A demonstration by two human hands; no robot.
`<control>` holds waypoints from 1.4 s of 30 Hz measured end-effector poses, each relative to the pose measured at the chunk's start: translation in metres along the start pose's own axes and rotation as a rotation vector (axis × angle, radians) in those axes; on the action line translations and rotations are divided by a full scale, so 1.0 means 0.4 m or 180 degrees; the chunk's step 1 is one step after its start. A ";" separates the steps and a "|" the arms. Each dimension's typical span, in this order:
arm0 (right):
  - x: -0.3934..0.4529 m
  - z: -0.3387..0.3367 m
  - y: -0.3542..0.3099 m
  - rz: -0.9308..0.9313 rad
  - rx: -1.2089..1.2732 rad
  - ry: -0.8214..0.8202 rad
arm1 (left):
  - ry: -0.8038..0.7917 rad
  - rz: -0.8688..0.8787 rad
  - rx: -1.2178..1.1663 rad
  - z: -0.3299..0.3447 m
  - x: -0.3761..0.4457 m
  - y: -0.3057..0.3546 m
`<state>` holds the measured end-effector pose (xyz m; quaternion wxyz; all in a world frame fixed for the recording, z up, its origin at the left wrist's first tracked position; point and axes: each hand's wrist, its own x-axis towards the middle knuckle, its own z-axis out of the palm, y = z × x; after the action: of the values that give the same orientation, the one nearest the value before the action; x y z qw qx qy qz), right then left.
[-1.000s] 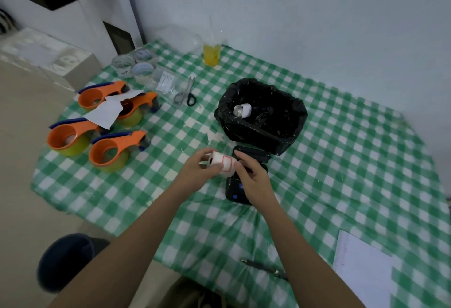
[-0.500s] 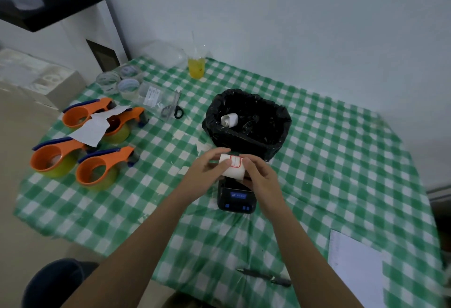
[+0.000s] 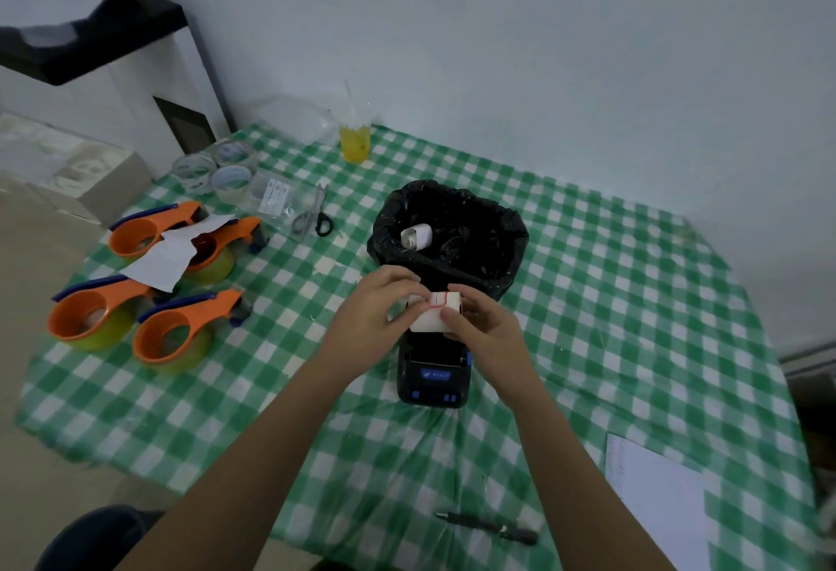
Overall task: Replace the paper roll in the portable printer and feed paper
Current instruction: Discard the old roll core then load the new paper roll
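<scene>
Both forearms reach forward from the bottom edge and meet over the middle of the green checked tablecloth (image 3: 610, 281). The left hand (image 3: 368, 315) comes in from the lower left with its wrist straight and its fingers curled toward the centre, thumb and fingertips pinching the left end of the paper roll (image 3: 434, 315). The right hand (image 3: 486, 335) comes in from the lower right, bent slightly inward at the wrist, its thumb and first fingers closed on the right end of the same roll. The roll is white with a thin red outline on its upper face, and it is held between the two hands just above the rear part of the printer (image 3: 433, 371), close to it; whether it touches the printer cannot be told. The printer is a small black box with blue markings on its front, standing on the cloth directly below the hands. Just behind the hands stands a bin (image 3: 452, 240) lined with a black bag, and a curled white paper piece (image 3: 416, 236) lies inside it. To the left sit four orange tape dispensers (image 3: 176, 335), with scissors (image 3: 314, 217) further back. A cup of yellow drink (image 3: 355, 143) stands near the wall. A pen (image 3: 488, 527) and a white sheet (image 3: 656, 502) lie near the front right.
</scene>
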<state>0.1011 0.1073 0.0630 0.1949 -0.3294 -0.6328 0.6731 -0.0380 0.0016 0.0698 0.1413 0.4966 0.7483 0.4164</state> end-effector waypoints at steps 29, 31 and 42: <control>0.010 -0.020 -0.008 0.0072 0.0055 -0.0267 | -0.0752 0.0266 0.1038 -0.014 0.051 0.054; 0.010 -0.021 -0.008 0.0083 0.0059 -0.0271 | -0.0722 0.0267 0.0999 -0.015 0.052 0.055; 0.008 -0.018 -0.009 0.0072 0.0044 -0.0294 | -0.0557 -0.0145 0.0112 -0.012 0.066 0.039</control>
<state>0.1035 0.1150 0.0660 0.1601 -0.3037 -0.6327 0.6941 -0.0433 0.0244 0.0899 0.2068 0.5163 0.7514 0.3550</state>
